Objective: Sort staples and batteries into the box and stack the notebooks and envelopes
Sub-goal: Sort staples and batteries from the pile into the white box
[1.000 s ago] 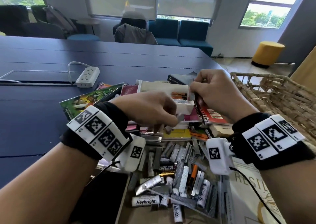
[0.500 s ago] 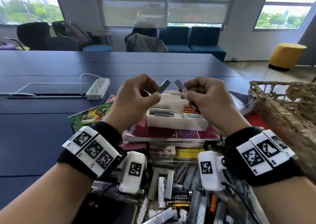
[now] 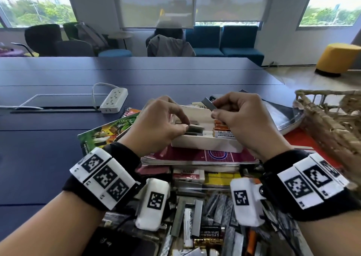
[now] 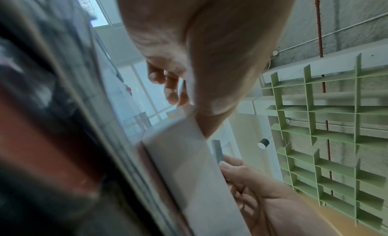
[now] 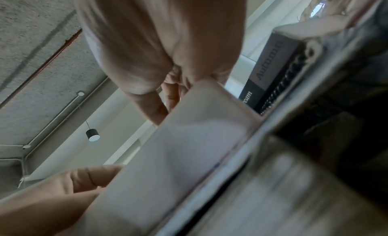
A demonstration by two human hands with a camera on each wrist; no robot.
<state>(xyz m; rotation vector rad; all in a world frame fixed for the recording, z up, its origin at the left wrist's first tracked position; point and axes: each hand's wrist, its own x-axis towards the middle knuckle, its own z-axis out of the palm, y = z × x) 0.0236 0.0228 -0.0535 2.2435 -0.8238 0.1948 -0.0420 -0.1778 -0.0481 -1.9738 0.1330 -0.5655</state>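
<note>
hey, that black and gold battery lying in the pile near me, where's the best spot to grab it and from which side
Pinch the black and gold battery across its middle, coming straight down from above. It lies flat on its side atop the pile, long axis left to right, with a staple strip crowding its left end, so the round flanks look easiest to reach.

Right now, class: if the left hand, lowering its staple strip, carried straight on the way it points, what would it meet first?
Probably the staple strips already lying in the white box: the left hand holds its strip just above them, though depth is unclear.
</note>
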